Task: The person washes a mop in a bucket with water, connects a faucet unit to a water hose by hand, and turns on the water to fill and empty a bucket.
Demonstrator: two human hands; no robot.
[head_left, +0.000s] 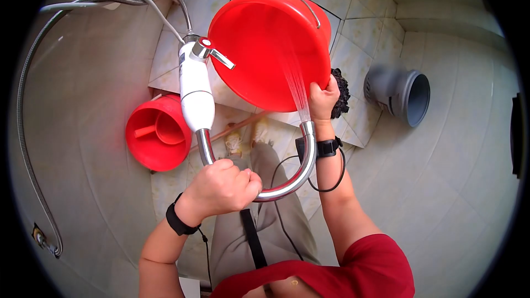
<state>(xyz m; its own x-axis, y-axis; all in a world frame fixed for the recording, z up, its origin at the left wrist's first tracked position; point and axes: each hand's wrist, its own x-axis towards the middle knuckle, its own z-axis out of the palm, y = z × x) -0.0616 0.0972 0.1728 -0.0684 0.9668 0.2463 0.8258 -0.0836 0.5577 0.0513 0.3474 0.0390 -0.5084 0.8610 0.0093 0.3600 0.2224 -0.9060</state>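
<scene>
A large red bucket (259, 55) is tilted with its mouth facing me, its wire handle at the back. My right hand (324, 98) is closed on the bucket's rim at the lower right. My left hand (223, 187) is wrapped round the curved chrome spout of a white faucet (197, 107), which looks like an electric heating tap. The spout's end points up toward the bucket, and several thin streams of water (296, 80) run from it into the bucket. A chrome lever stands out from the faucet's top.
At the left stands a smaller red bucket (143, 158) with a red dipper (167, 128) inside. A grey bin (418, 98) is at the right. A dark mop head (340, 94) lies behind my right hand. A metal hose (23, 99) loops along the left wall.
</scene>
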